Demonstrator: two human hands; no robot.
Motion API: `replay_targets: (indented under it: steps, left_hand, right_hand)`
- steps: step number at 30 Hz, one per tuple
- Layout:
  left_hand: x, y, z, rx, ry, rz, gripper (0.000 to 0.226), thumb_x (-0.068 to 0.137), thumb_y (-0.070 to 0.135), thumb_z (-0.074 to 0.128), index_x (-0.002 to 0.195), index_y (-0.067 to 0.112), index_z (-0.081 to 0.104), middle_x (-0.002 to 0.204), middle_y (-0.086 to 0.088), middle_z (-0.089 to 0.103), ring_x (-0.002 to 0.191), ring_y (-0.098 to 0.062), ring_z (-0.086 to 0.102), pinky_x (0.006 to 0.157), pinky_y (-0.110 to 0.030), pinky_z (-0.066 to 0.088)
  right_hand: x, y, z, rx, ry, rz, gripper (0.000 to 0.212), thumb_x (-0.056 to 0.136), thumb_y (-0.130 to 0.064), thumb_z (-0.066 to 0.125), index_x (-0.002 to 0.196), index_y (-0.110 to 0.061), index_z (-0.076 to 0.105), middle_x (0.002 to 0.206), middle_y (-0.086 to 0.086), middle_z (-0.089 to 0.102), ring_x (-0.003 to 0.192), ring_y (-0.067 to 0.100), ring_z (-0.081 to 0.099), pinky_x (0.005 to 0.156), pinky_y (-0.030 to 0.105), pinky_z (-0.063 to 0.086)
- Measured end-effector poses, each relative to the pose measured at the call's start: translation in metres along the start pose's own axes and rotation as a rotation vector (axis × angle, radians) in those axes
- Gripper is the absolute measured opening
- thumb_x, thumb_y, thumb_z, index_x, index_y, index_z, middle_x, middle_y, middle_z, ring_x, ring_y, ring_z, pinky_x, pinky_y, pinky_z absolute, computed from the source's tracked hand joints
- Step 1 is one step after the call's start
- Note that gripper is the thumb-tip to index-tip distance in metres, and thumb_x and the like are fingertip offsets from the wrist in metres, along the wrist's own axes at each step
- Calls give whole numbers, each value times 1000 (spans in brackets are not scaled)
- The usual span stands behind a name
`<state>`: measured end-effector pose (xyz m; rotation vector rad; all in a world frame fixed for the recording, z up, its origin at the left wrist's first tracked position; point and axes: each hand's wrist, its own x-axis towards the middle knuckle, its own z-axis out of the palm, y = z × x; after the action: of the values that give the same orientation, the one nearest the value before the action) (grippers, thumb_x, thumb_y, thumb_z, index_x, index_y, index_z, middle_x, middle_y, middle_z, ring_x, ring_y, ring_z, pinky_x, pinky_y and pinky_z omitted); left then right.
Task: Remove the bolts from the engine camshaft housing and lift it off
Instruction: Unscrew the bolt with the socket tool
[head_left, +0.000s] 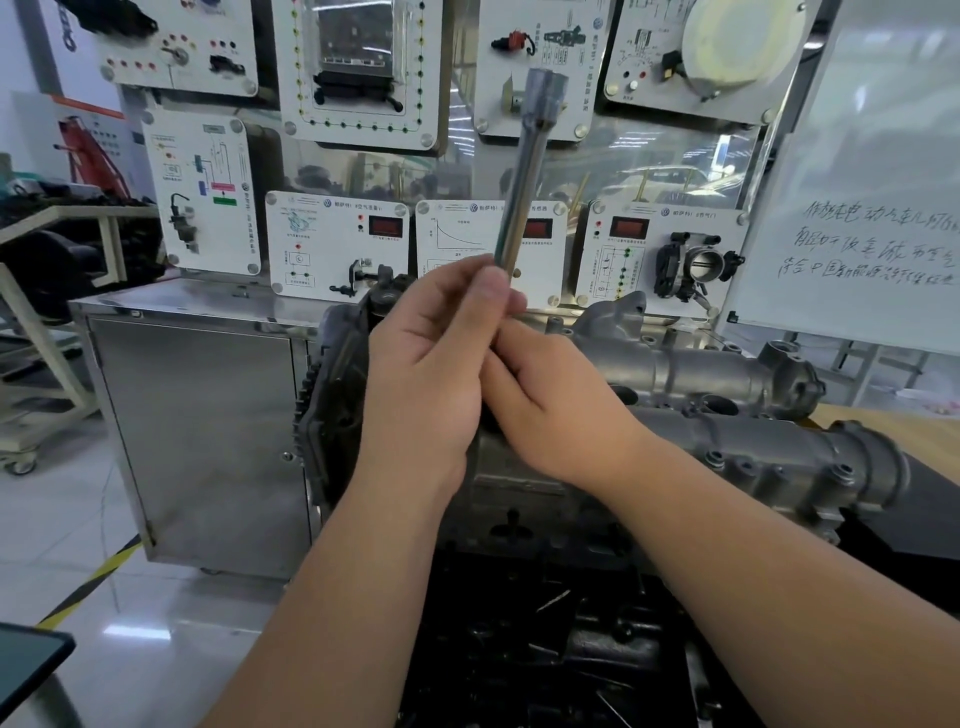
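Left hand (426, 374) curled round the lower end of a socket bar (524, 182), long axis running up toward 1 o'clock, socket end high and away from the work. Right hand (550, 410) tucked against the left at 4 o'clock, fingers bent at the bar's foot; whether pinching anything, cannot tell. Housing (779, 457) just below and stretching to 3 o'clock, bolts (716, 458) seated there, nearer the right hand, so bar probably to be flipped socket-down first.

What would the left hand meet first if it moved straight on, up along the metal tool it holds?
Probably the display board with its sensor panels behind the engine. The left hand grips the socket extension, which points up and away; depth is unclear.
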<state>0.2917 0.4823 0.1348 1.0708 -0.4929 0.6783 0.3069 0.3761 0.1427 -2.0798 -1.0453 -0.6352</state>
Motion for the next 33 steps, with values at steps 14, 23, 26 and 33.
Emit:
replay_targets:
  steps: [14, 23, 26, 33]
  left_hand:
    - [3, -2, -1, -48, 189, 118, 24, 76, 6, 79, 80, 25, 65, 75, 6, 72, 74, -9, 70, 72, -23, 56]
    - [1, 2, -2, 73, 4, 7, 29, 97, 31, 55, 82, 37, 79, 81, 4, 76, 83, -8, 70, 77, -21, 54]
    - [0, 1, 0, 98, 49, 71, 22, 92, 25, 65, 80, 38, 78, 77, 6, 74, 77, -6, 69, 75, -21, 54]
    - [-2, 0, 5, 67, 52, 30, 1, 85, 27, 74, 85, 27, 73, 82, 7, 75, 82, -7, 70, 77, -20, 54]
  right_hand:
    - [-1, 2, -2, -12, -1, -37, 7, 101, -23, 51, 94, -21, 50, 66, -2, 60, 58, 16, 57, 55, 37, 47]
    - [0, -1, -1, -21, -21, 39, 27, 99, -32, 41, 83, -13, 53, 65, 0, 58, 57, 18, 55, 57, 44, 46]
    - [0, -1, -2, -36, -30, 32, 32, 99, -32, 41, 86, -7, 58, 68, 4, 62, 61, 23, 59, 58, 45, 48]
    - [0, 2, -1, -11, -17, 28, 30, 99, -30, 37, 73, -23, 49, 60, -6, 55, 55, 13, 53, 52, 32, 42]
